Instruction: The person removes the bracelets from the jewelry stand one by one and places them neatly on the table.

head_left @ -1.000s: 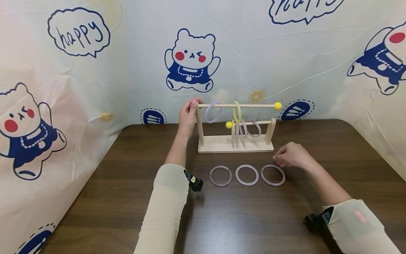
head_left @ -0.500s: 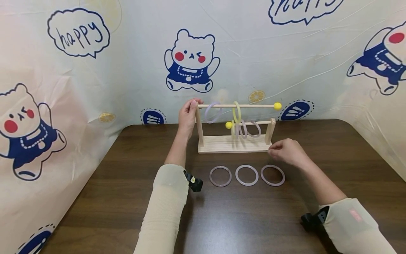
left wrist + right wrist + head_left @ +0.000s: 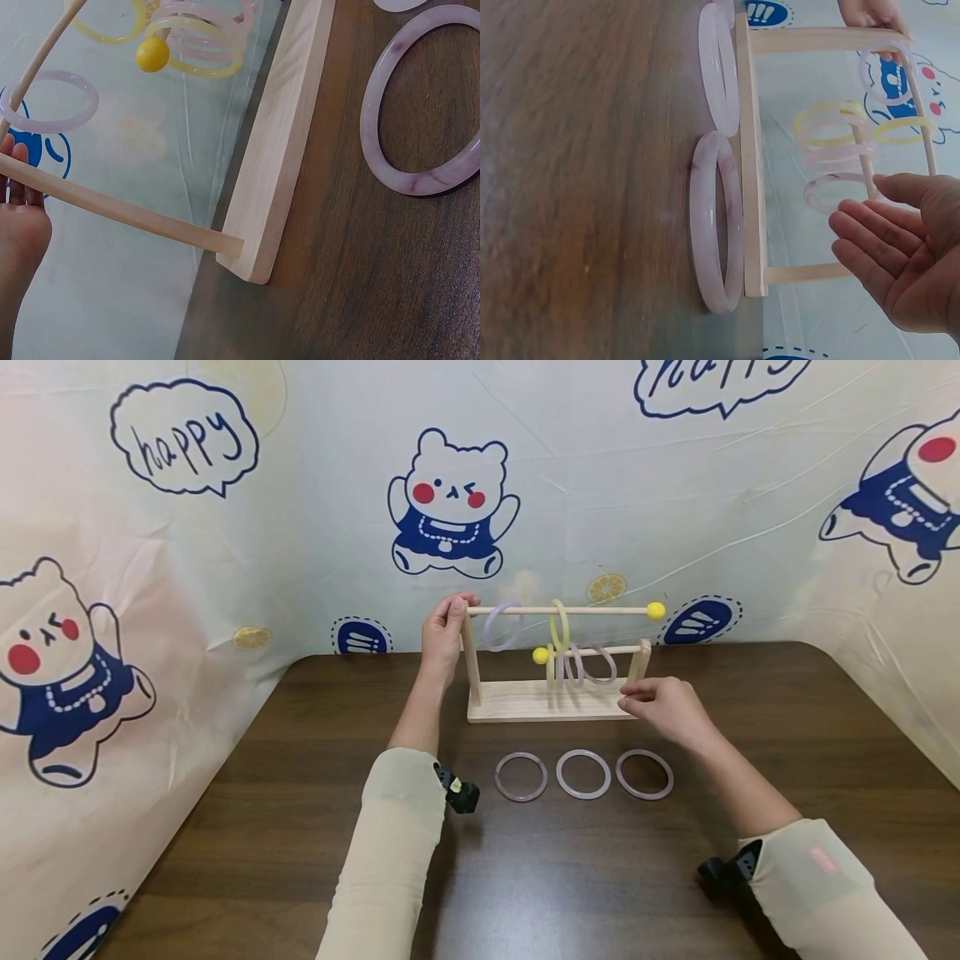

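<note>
A pale wooden bangle rack (image 3: 517, 703) stands at the back of the table, with two rods tipped by yellow balls. My left hand (image 3: 442, 637) grips the top of its left post, thumb in front and fingers behind. A lilac bangle (image 3: 487, 635) and a yellow bangle (image 3: 566, 628) hang from the upper rod. On the lower rod hang a yellow bangle (image 3: 551, 672) and lilac bangles (image 3: 613, 670). My right hand (image 3: 907, 255) holds nothing; its fingers extend loosely, thumb apart, near the rack's right post and beside the lower rod's bangles.
Three lilac or whitish bangles lie flat in a row before the rack: one left (image 3: 497, 777), one middle (image 3: 585, 796), one right (image 3: 647, 797). The dark wooden table (image 3: 540, 877) reaches back to a printed cloth (image 3: 322, 527).
My right hand has moved left and slightly away from me, from beside the right-hand table bangle to the rack's right post. My left hand and all bangles stay put.
</note>
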Demonstrator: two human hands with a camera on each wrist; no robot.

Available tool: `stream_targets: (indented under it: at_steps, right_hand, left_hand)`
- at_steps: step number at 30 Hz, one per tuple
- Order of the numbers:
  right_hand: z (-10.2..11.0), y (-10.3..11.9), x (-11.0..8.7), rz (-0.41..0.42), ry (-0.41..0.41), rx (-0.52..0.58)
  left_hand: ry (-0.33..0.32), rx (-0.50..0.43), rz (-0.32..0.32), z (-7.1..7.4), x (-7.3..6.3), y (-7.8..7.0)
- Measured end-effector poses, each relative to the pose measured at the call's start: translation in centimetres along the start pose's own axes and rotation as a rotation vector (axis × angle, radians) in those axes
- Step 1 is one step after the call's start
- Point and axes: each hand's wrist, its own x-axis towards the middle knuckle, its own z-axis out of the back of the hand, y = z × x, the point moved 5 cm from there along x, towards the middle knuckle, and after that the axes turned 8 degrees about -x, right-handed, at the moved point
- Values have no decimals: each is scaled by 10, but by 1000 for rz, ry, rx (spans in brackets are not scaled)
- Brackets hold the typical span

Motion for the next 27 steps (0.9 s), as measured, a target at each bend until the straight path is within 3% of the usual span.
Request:
stream_targets:
  at_steps: [13, 21, 27]
  right_hand:
    - [7, 14, 9, -12, -98, 46]
    - [12, 23, 16, -21, -134, 80]
    - [11, 30, 20, -28, -141, 104]
  left_hand:
    - [2, -15, 20, 0, 0, 0]
    - [2, -14, 24, -5, -10, -18]
    - [-4, -11, 7, -3, -4, -7]
